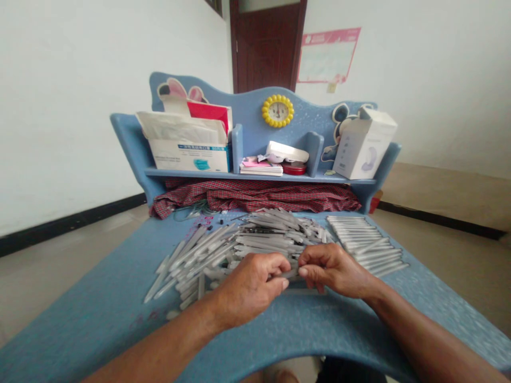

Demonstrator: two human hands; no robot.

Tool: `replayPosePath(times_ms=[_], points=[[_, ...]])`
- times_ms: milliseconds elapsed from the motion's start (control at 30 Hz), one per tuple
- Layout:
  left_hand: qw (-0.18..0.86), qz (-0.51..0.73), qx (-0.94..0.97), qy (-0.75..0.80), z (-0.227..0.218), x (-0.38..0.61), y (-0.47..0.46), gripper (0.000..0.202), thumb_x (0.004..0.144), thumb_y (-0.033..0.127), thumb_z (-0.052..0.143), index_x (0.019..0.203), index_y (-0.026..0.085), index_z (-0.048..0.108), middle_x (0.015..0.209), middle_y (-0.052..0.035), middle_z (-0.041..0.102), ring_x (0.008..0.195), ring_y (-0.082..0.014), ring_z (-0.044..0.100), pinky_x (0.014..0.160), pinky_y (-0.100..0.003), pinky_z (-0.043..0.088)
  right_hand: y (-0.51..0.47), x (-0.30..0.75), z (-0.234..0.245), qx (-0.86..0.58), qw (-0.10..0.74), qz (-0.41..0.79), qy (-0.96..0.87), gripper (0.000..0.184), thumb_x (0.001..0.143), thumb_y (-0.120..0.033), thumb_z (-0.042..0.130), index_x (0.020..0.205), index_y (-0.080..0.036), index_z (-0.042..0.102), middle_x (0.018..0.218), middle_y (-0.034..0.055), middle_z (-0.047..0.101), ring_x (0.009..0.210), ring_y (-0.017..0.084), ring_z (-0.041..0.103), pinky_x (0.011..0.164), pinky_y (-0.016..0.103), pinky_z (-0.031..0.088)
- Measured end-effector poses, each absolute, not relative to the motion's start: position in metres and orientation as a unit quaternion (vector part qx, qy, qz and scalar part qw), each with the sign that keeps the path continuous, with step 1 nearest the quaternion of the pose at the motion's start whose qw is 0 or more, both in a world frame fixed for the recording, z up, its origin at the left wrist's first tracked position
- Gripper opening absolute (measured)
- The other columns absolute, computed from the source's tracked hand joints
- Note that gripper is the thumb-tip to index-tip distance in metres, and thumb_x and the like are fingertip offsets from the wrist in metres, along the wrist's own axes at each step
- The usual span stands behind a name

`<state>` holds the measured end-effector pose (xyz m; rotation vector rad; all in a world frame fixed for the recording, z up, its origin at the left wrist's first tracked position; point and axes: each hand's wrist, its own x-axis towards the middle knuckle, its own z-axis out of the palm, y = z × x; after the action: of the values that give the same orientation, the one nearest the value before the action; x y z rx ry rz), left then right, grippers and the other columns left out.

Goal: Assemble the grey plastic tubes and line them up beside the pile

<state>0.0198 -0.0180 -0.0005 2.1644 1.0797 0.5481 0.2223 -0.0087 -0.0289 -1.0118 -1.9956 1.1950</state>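
Note:
My left hand (255, 284) and my right hand (337, 269) meet over the near edge of a heap. Both are closed, with thumb and fingers pinched on the two ends of a slim, pale pen barrel (293, 273). Its ends are hidden by the fingers. Beyond them lies a loose pile of grey and translucent pen parts (267, 239), some with dark pieces among them. More whitish barrels (191, 266) spread out to the left. Another barrel (305, 292) lies flat on the desk below my right hand. To the right, similar pens (365, 242) form a neat row.
The blue desk (99, 319) has a curved near edge. At its back, checked cloth (255, 196) is bunched under a shelf (255, 178). A mask box (191, 154), a red tin (294, 168) and a white carton (361, 146) stand there. Small black caps (209, 227) lie behind the left barrels.

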Motion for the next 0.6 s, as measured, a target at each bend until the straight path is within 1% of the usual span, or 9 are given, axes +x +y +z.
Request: replayPosePath(times_ms=[100, 167, 233, 267, 333, 433, 500, 600], points=[[0.300, 0.207, 0.834, 0.414, -0.001, 0.020, -0.018, 0.010, 0.072, 0.017, 0.050, 0.076, 0.016, 0.060, 0.060, 0.0056, 0.047, 0.058, -0.0099, 0.044, 0.056, -0.022, 0.031, -0.008, 0.220, -0.030, -0.385, 0.299, 0.468, -0.737, 0.031, 0.081, -0.042, 0.054, 0.070, -0.014, 0.054, 0.054, 0.0000, 0.056, 0.040, 0.007, 0.049, 0.038, 0.017, 0.036], [0.291, 0.207, 0.839, 0.411, 0.000, 0.018, -0.017, 0.013, 0.073, 0.021, 0.053, 0.083, 0.017, 0.061, 0.064, 0.0047, 0.051, 0.062, -0.0109, 0.047, 0.057, -0.022, 0.032, -0.008, 0.220, -0.029, -0.391, 0.315, 0.468, -0.727, 0.031, 0.081, -0.042, 0.054, 0.071, -0.014, 0.054, 0.054, 0.0002, 0.057, 0.040, 0.007, 0.049, 0.038, 0.017, 0.037], [0.283, 0.204, 0.844, 0.408, 0.003, 0.015, -0.016, 0.017, 0.077, 0.025, 0.050, 0.087, 0.017, 0.061, 0.067, 0.0035, 0.055, 0.063, -0.0116, 0.049, 0.058, -0.022, 0.033, -0.007, 0.221, -0.028, -0.390, 0.337, 0.463, -0.721, 0.031, 0.081, -0.042, 0.054, 0.071, -0.014, 0.055, 0.054, 0.0002, 0.057, 0.040, 0.007, 0.049, 0.039, 0.018, 0.038], [0.278, 0.197, 0.848, 0.406, 0.005, 0.013, -0.015, 0.018, 0.080, 0.026, 0.047, 0.086, 0.017, 0.061, 0.067, 0.0031, 0.056, 0.063, -0.0117, 0.050, 0.058, -0.023, 0.033, -0.007, 0.222, -0.027, -0.390, 0.349, 0.456, -0.720, 0.031, 0.081, -0.042, 0.054, 0.070, -0.013, 0.055, 0.053, 0.0002, 0.057, 0.040, 0.007, 0.049, 0.039, 0.018, 0.038], [0.266, 0.172, 0.861, 0.398, 0.009, 0.009, -0.014, 0.023, 0.084, 0.025, 0.040, 0.078, 0.016, 0.061, 0.064, 0.0027, 0.055, 0.060, -0.0113, 0.050, 0.057, -0.023, 0.033, -0.007, 0.223, -0.026, -0.389, 0.370, 0.441, -0.720, 0.031, 0.081, -0.042, 0.055, 0.069, -0.013, 0.055, 0.053, 0.0001, 0.057, 0.040, 0.007, 0.049, 0.039, 0.018, 0.038], [0.238, 0.133, 0.881, 0.386, 0.011, 0.006, -0.013, 0.026, 0.084, 0.023, 0.039, 0.069, 0.016, 0.059, 0.058, 0.0030, 0.053, 0.057, -0.0108, 0.049, 0.055, -0.022, 0.032, -0.008, 0.224, -0.024, -0.388, 0.379, 0.431, -0.721, 0.030, 0.079, -0.042, 0.057, 0.068, -0.013, 0.056, 0.053, 0.0000, 0.057, 0.040, 0.007, 0.049, 0.040, 0.018, 0.038], [0.205, 0.128, 0.892, 0.382, 0.008, 0.006, -0.012, 0.022, 0.083, 0.022, 0.042, 0.069, 0.017, 0.059, 0.059, 0.0024, 0.054, 0.058, -0.0115, 0.050, 0.056, -0.023, 0.032, -0.008, 0.223, -0.025, -0.389, 0.377, 0.437, -0.718, 0.031, 0.079, -0.042, 0.057, 0.068, -0.014, 0.055, 0.052, -0.0004, 0.057, 0.040, 0.007, 0.049, 0.039, 0.018, 0.038], [0.139, 0.146, 0.906, 0.373, 0.001, 0.007, -0.012, 0.018, 0.083, 0.021, 0.045, 0.075, 0.017, 0.061, 0.069, -0.0011, 0.059, 0.067, -0.0147, 0.054, 0.063, -0.025, 0.035, -0.008, 0.222, -0.025, -0.394, 0.373, 0.446, -0.712, 0.032, 0.080, -0.044, 0.056, 0.068, -0.014, 0.055, 0.052, -0.0008, 0.056, 0.040, 0.007, 0.048, 0.039, 0.018, 0.037]])
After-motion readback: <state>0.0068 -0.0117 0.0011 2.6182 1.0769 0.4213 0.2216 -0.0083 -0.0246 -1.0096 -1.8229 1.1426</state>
